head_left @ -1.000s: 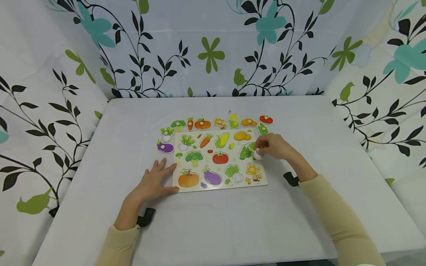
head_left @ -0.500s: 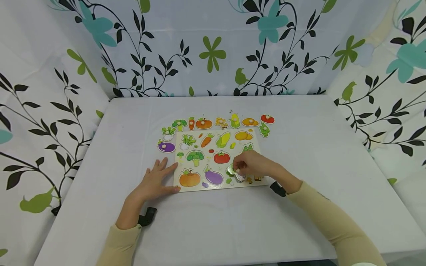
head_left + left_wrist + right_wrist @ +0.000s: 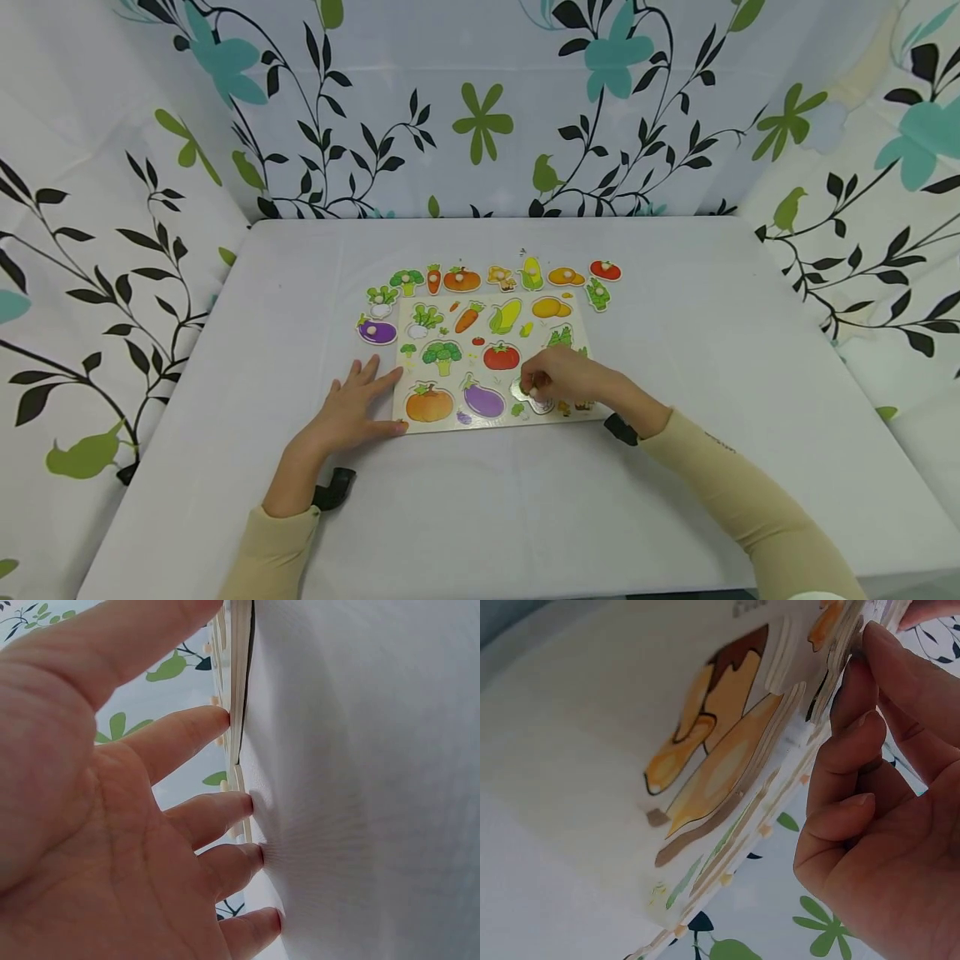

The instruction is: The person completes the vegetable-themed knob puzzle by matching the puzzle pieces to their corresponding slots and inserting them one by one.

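A wooden vegetable puzzle board (image 3: pixel 491 423) lies on the table. My left hand (image 3: pixel 352 408) is spread at its left side, thumb and index finger touching the board; in the left wrist view the other straight fingertips of this hand (image 3: pixel 112 817) rest on the cloth. My right hand (image 3: pixel 570 375) pinches a bok choy puzzle piece (image 3: pixel 542 406) over the bok choy picture at the board's lower right. Its fingers cover most of the piece, so how far it sits in the recess cannot be told. The mushroom picture (image 3: pixel 724 746) shows close by in the right wrist view.
Knobbed pieces line the board's far side: eggplant (image 3: pixel 377 331), radish (image 3: pixel 382 302), broccoli (image 3: pixel 407 282), carrot (image 3: pixel 433 279), pumpkin (image 3: pixel 461 280), mushroom (image 3: pixel 501 277), corn (image 3: pixel 532 273), potato (image 3: pixel 566 276), tomato (image 3: pixel 605 270) and a green one (image 3: pixel 597 294). Patterned curtains surround the white table (image 3: pixel 480 517).
My right hand has carried the bok choy piece from the board's right edge leftward and nearer to me, onto the bok choy picture, shifting slightly since. The left hand has stayed in place.
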A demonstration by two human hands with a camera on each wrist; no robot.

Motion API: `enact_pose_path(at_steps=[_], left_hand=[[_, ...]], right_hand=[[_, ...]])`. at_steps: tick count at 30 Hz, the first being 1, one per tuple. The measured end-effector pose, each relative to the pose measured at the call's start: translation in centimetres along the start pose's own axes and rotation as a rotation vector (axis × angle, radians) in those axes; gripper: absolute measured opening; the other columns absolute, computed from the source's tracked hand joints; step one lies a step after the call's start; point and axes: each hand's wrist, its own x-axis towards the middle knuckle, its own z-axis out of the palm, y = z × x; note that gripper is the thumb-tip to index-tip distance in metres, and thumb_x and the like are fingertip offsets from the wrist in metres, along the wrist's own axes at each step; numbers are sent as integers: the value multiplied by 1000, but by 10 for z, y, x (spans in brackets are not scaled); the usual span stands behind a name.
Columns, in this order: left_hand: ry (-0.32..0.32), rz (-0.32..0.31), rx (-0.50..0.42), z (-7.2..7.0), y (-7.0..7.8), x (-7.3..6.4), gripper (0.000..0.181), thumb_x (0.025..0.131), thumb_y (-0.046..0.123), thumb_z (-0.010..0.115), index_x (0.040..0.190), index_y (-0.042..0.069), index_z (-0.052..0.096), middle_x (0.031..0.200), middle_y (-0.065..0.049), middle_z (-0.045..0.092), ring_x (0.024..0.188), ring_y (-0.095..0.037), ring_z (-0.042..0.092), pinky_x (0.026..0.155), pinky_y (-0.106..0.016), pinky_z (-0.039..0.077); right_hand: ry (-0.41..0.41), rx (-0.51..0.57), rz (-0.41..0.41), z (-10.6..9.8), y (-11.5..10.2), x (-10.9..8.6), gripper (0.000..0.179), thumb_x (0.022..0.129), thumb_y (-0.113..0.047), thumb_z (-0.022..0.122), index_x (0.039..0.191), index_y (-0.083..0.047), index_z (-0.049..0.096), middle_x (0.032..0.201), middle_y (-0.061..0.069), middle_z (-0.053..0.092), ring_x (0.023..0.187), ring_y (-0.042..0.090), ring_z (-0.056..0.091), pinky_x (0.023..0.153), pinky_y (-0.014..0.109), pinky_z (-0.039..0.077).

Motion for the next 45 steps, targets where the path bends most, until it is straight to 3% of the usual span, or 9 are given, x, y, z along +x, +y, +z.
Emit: enact_pose_path(at_steps=[13,18,23,28,31,34,38,45], left_hand=[[-3,-12,-1,1,1,1,86,76,36,81,149,10,41,161,-27,14,147,-52,2,113,-72,1],[0,-4,-5,0,1,0,86,77,36,81,149,10,41,160,-27,14,147,-52,3,112,-73,2],[7,4,-4,-1,1,0,86,77,37,81,148,9,41,160,-28,14,146,-53,3,112,-73,3],[1,5,-2,-1,0,0,86,77,36,81,148,9,41,160,-28,14,146,-54,3,112,-73,3],[3,7,-5,-1,-1,0,86,76,36,81,148,9,42,160,-28,14,146,-54,3,112,-73,2],[8,10,-8,-1,-1,-1,86,76,35,82,148,9,42,160,-28,14,146,-54,3,112,-74,2],[1,0,-8,-1,-1,-2,87,76,37,81,148,9,42,160,-28,14,146,-54,3,112,-73,2],[1,2,-21,0,-1,-2,87,77,37,81,148,9,41,160,-27,13,146,-53,2,112,-73,1]], right_hand=[[-7,8,21,1,-1,-1,10,86,-5,72,87,-14,68,73,-4,56,73,12,50,65,21,44],[16,11,26,-7,7,-5,13,87,-10,72,99,-16,71,79,-5,60,76,12,52,68,22,47],[192,43,56,-37,26,-9,25,88,-7,70,114,-8,69,87,3,63,80,19,54,70,27,48],[440,40,192,-72,61,-10,29,91,-4,65,120,-2,66,95,15,63,84,26,52,68,30,44],[516,41,284,-84,85,-7,30,93,-3,63,123,-1,64,101,20,62,87,29,51,67,31,43],[509,35,346,-91,105,-2,32,93,-4,62,125,0,62,107,23,61,91,32,52,70,33,46],[418,50,417,-92,123,5,33,93,-5,60,126,0,60,111,24,59,94,34,52,75,38,47],[315,121,470,-92,139,15,33,91,-8,63,123,-3,60,102,19,57,91,31,51,78,37,45]])
